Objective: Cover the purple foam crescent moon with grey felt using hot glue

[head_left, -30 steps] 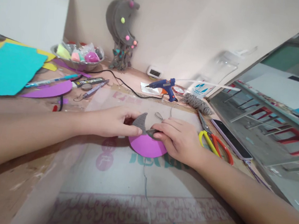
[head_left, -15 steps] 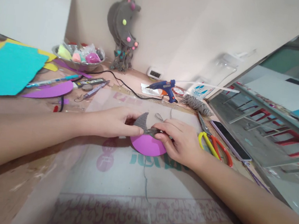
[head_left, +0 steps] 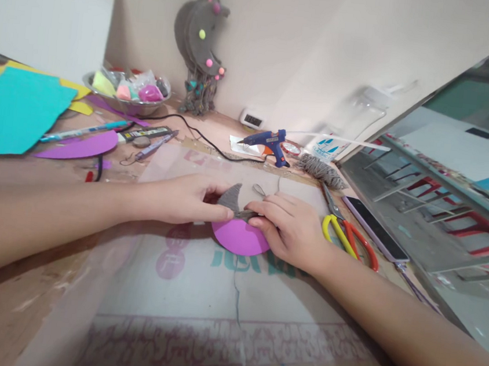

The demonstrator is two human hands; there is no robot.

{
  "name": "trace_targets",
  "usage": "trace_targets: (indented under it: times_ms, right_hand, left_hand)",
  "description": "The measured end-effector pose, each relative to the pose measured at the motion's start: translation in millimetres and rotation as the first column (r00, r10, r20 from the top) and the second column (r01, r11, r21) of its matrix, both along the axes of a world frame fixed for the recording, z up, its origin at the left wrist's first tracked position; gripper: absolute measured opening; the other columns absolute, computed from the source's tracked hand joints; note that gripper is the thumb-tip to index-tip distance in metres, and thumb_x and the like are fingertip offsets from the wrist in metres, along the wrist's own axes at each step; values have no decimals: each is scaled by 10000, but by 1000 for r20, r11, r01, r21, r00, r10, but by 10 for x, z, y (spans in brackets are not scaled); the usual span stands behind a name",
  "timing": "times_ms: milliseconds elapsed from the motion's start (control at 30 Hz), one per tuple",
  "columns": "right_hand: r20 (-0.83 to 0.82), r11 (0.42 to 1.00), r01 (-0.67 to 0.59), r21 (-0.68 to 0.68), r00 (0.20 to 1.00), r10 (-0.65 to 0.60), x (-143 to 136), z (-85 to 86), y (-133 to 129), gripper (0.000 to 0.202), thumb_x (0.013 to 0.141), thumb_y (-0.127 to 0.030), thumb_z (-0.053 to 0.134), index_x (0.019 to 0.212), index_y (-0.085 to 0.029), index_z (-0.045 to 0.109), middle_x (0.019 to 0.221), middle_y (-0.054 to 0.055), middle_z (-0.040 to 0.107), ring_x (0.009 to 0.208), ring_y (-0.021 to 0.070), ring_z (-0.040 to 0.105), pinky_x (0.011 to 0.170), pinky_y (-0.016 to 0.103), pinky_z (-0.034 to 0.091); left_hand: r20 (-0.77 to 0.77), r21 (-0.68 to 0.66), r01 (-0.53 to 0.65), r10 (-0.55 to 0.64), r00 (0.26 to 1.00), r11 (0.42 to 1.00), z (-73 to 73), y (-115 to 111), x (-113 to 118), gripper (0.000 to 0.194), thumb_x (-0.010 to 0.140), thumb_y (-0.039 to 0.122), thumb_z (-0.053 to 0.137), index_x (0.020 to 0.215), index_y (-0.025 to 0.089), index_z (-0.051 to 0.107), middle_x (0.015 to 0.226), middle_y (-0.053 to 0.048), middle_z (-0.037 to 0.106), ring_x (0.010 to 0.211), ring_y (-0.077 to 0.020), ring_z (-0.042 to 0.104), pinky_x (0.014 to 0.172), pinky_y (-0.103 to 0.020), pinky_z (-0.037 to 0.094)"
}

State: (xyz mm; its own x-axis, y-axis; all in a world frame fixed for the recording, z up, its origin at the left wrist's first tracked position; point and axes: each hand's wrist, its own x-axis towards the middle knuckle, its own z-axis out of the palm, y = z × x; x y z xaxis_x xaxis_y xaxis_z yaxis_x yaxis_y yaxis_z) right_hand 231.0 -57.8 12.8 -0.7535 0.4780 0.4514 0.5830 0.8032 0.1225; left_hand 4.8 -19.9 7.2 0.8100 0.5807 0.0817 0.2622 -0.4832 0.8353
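Note:
Between my two hands is a purple paper crescent (head_left: 241, 238), partly wrapped in grey yarn (head_left: 229, 198). My left hand (head_left: 207, 202) grips its left side, thumb in front and fingers behind the yarn-covered tip. With thumb and index finger together, my right hand (head_left: 290, 225) pinches the grey yarn at the crescent's inner edge; its exact hold is partly hidden. Behind the right hand a loose loop of yarn (head_left: 259, 190) lies on the plastic sheet (head_left: 197, 300), and a strand runs towards the grey yarn skein (head_left: 322, 171).
Scissors (head_left: 347, 237) and a phone (head_left: 375, 229) lie to the right. A blue glue gun (head_left: 272, 145) stands at the back. On the left are turquoise paper (head_left: 20, 113), pens (head_left: 86, 131) and a metal bowl (head_left: 124, 103) of clay packets. A yarn-wrapped moon (head_left: 201, 38) leans against the wall.
Both hands keep their hold on the crescent. The right thumb and fingers have shifted very slightly along the yarn; the whole view has moved a little.

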Motion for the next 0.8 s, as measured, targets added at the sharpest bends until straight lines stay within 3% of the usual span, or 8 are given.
trace_targets:
  times_ms: [567, 800]
  right_hand:
    - [-1, 999, 23, 33, 1000, -23, -8, 0, -15, 254, 935, -289, 434, 924, -132, 632, 739, 51, 645, 652, 139, 551, 602, 257, 415]
    - [-85, 997, 58, -59, 994, -63, 41, -40, -13, 237, 918, -292, 451, 971, -131, 617, 779, 69, 633, 684, 148, 550, 636, 267, 426]
  left_hand:
    - [-9, -3, -4, 4, 1000, 1000, 2, -3, 8, 139, 813, 279, 508, 777, 157, 563, 672, 49, 474, 595, -79, 412, 541, -197, 321]
    - [11, -40, -7, 8, 1000, 999, 13, -9, 10, 155, 813, 295, 506, 779, 152, 556, 690, 40, 488, 625, -87, 450, 557, -198, 354]
